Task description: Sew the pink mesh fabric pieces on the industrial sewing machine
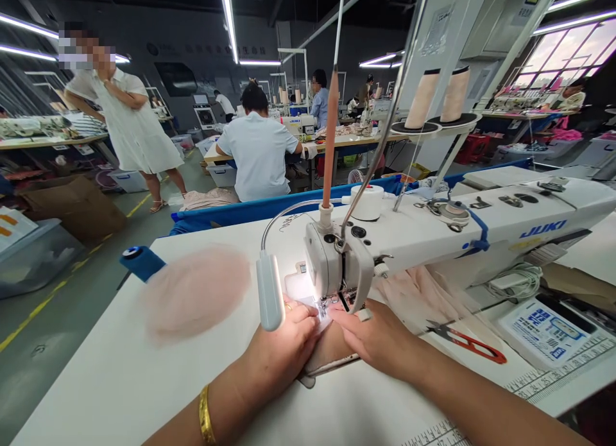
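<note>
- A white counter [110, 382] carries a sewing machine [433, 231].
- The lamp [271, 295] hangs near the presser foot [323, 308], presumably to light the stitching.
- Left fingers [304, 314] and right fingers [340, 320] rest on the pale cloth [332, 348], probably keeping it flat; pinching or not, I cannot tell.
- It lies under and between them, at the foot.

On my feed, far left, a person in a white dress [126, 122]; nearer left, a cardboard box [74, 208]; near right, orange-handled scissors [476, 346].

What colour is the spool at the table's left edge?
The spool is mostly blue, clearest in head view.
</note>
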Action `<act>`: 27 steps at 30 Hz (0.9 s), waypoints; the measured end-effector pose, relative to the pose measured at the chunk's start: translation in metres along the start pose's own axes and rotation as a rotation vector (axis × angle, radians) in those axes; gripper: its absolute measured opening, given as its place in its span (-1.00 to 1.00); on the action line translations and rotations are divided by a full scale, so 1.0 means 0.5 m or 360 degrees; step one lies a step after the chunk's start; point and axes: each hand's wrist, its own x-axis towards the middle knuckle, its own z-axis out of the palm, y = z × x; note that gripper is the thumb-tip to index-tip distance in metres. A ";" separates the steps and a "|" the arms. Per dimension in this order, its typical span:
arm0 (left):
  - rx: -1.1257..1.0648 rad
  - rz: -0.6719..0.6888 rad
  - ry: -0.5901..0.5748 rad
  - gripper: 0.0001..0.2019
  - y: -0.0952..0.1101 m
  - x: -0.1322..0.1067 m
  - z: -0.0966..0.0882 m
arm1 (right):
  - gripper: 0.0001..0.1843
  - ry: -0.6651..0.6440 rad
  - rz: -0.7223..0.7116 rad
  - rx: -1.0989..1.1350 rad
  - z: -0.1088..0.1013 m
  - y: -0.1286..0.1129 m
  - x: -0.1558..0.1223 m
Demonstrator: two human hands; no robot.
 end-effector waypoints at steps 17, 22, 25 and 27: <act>0.0197 -0.0159 -0.0083 -0.80 -0.022 0.003 -0.035 | -0.73 -0.0263 -0.0101 -0.0110 -0.026 0.020 -0.004; -0.0002 -0.0079 -0.0218 -0.77 0.023 0.003 -0.048 | -0.76 0.0096 0.0160 -0.0492 -0.046 0.069 -0.005; -0.0127 -0.0049 -0.0332 -0.79 0.032 0.000 -0.050 | -0.81 0.0073 -0.0173 -0.0198 -0.043 0.032 -0.010; -0.0205 -0.0071 -0.0417 -0.81 0.028 -0.005 -0.046 | -0.80 -0.0121 -0.0356 -0.0016 -0.035 0.004 -0.011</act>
